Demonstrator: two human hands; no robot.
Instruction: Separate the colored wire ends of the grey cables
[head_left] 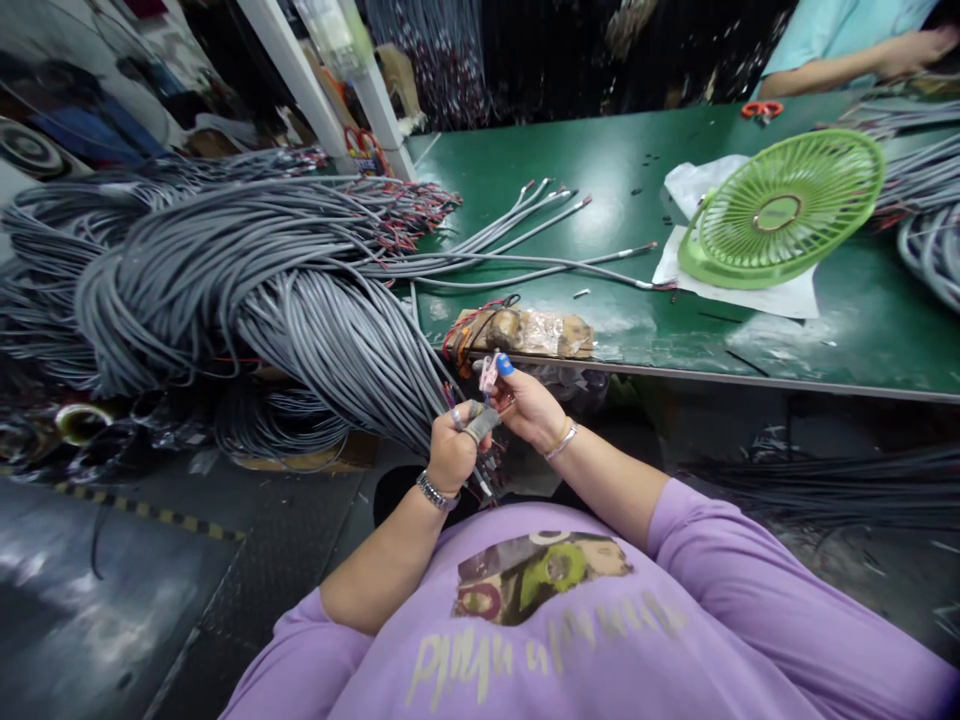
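My left hand point(454, 445) is closed, its fingers pinched on a grey cable point(486, 424) near my lap. Tape or a finger cover seems to wrap part of that hand. Right beside it, my right hand point(531, 405) has its fingers drawn together at the cable's end, where thin reddish wires show. A blue cover point(505, 365) caps one of its fingertips. By that fingertip is a small pinkish-white piece point(488, 374); whether it is a wrapped finger or a part cannot be made out. A thick bundle of grey cables point(352, 340) hangs off the bench toward my hands.
On the green bench point(622, 200) stand a green fan point(780, 210) and a taped wooden block point(536, 332) at the front edge. Loose cables point(525, 265) with stripped ends lie across it. Orange scissors point(762, 110) lie farther back. A co-worker's arm point(847, 70) shows at top right.
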